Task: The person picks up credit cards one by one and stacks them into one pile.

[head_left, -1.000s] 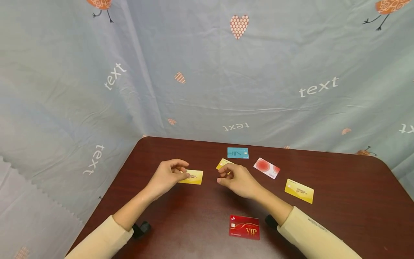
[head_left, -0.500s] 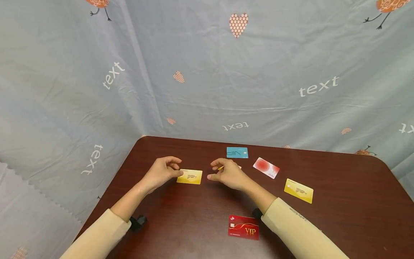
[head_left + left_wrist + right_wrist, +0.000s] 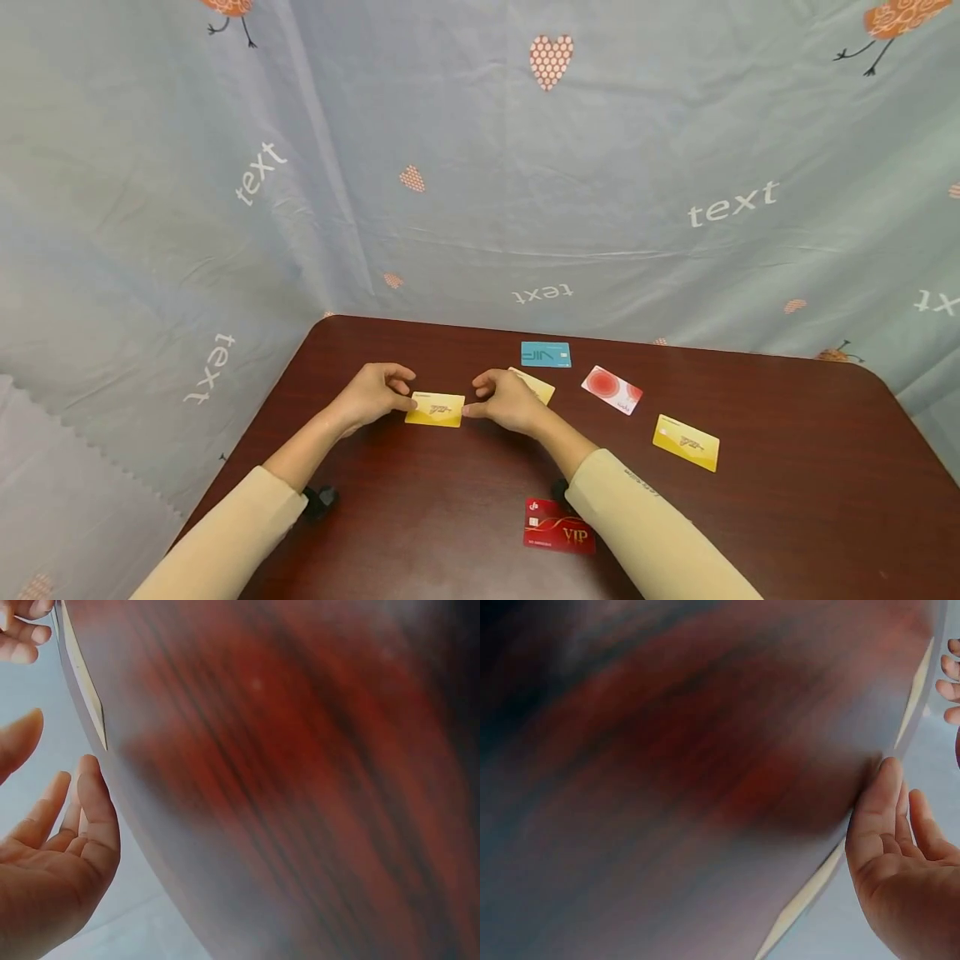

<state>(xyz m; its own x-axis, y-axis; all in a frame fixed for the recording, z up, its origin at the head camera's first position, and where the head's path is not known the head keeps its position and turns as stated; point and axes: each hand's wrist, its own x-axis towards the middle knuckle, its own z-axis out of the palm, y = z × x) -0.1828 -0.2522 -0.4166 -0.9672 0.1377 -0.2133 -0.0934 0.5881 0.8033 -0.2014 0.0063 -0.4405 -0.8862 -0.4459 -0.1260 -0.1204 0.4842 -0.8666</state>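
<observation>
A yellow card (image 3: 436,410) lies flat on the dark red-brown table (image 3: 420,517), between the two hands. My left hand (image 3: 369,397) is at its left end, thumb tip right at the edge. At the opposite end is my right hand (image 3: 510,402), its thumb tip overlapping the card's edge in the head view. In the left wrist view, a gap shows between the left thumb and the relaxed fingers (image 3: 97,806). Relaxed fingers of the right hand (image 3: 874,814) point toward the card in the right wrist view. A second yellow card (image 3: 536,386) lies just behind the right hand, partly hidden.
A blue card (image 3: 546,354) and a white card with red circles (image 3: 611,390) lie farther back. To the right is another yellow card (image 3: 686,443). The right sleeve (image 3: 637,517) partly covers a red VIP card (image 3: 555,527). Grey-blue curtain (image 3: 450,167) hangs behind the table.
My right hand has moved left to the right end of the yellow card, uncovering more of the card behind it. My left hand has shifted slightly left, off the card's face.
</observation>
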